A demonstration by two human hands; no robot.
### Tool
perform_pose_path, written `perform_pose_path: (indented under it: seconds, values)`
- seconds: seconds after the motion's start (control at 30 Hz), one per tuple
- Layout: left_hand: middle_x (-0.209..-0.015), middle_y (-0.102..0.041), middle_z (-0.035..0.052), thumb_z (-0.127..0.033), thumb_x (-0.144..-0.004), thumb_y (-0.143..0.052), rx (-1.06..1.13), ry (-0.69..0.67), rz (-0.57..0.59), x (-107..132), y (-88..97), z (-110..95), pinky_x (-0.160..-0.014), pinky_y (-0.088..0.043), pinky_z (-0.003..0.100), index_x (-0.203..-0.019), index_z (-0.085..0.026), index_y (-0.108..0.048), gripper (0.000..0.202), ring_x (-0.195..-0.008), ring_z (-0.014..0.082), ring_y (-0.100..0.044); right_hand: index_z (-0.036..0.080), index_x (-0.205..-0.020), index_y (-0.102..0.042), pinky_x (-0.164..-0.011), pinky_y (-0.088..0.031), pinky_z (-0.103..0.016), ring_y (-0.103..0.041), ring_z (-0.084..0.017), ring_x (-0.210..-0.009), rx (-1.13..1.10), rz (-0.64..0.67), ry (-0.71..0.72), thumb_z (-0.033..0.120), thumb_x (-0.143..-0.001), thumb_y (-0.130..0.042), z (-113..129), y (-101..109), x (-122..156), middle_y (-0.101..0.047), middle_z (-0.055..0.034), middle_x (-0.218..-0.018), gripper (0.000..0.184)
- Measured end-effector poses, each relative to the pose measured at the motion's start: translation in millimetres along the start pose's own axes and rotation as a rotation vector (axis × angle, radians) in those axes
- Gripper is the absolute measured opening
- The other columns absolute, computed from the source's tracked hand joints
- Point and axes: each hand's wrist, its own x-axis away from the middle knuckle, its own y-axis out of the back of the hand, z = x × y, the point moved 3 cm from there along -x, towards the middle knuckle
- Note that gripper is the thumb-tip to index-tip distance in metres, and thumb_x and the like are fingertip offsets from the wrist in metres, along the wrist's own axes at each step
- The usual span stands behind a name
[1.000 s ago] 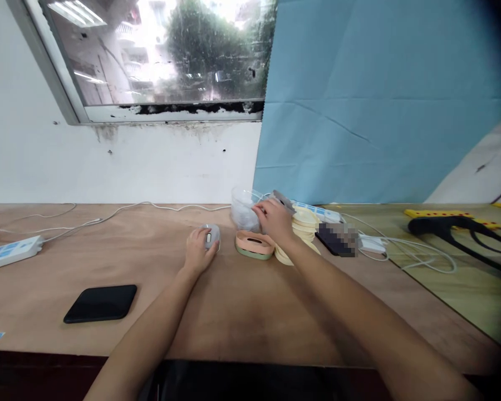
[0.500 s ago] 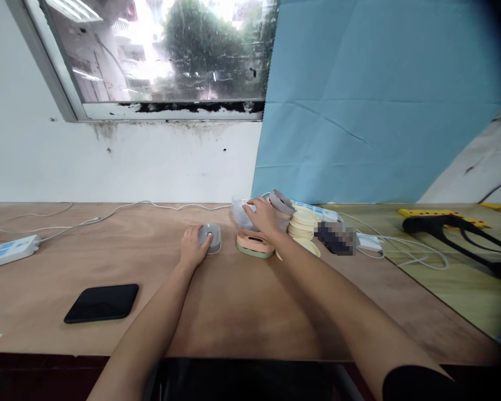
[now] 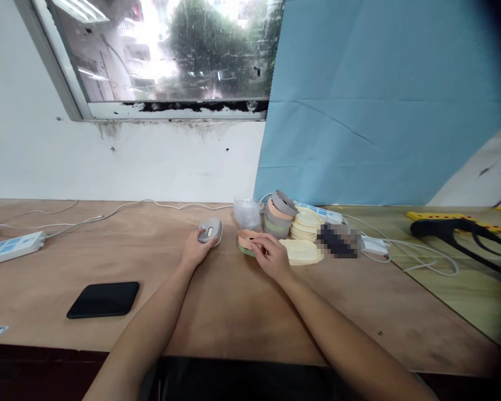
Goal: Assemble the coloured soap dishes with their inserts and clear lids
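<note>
My left hand [image 3: 195,248] is closed around a small grey plastic oval piece [image 3: 203,236] with a slot in its top, thumb on the near side and fingers on the far side. My right hand [image 3: 274,258] pinches at the near right side of a peach-coloured oval piece [image 3: 242,238]; its fingertips cover part of it. Under the peach piece sits a matching green one [image 3: 245,252]. Behind them stand a stack of clear plastic cups [image 3: 247,214] and a leaning stack of grey, peach and green rings [image 3: 276,225].
Cream lids [image 3: 304,225] are piled to the right, with more cream pieces [image 3: 304,253] lying flat in front. A black phone [image 3: 103,299] lies front left. White power strips [image 3: 14,248] and cables run along the back; a black strap-like object [image 3: 451,227] is far right.
My right hand has come back from the clear cups to the peach piece. The grey piece in my left hand is now tilted, with its slot showing more clearly.
</note>
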Motion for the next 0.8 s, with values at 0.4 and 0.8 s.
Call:
perform_pose_path:
  seconds: [0.4, 0.8]
  values:
    - [-0.141, -0.044, 0.0138, -0.049, -0.070, -0.070, 0.341, -0.490, 0.125, 51.8, -10.6, -54.8, -0.106, -0.038, 0.044, -0.131, -0.019, -0.046, 0.072, -0.129, 0.0324, -0.043, 0.022, -0.087, -0.058, -0.037, -0.032, -0.025, -0.044, -0.013, -0.042, -0.722, 0.077, -0.650, 0.060, -0.087, -0.044, 9.1, -29.4, 9.5, -0.049, 0.0025, -0.053, 0.040]
    - [-0.156, -0.014, 0.0166, -0.036, -0.070, -0.077, 0.617, -0.390, 0.341, 61.1, -33.6, -55.7, -0.112, -0.031, 0.048, -0.149, -0.025, 0.007, 0.116, -0.140, 0.0313, -0.028, 0.021, -0.102, -0.059, -0.043, -0.038, -0.021, -0.047, -0.008, -0.050, -0.871, 0.240, -0.592, 0.050, -0.073, -0.069, 14.9, -25.5, 10.1, -0.062, -0.0008, -0.082, 0.042]
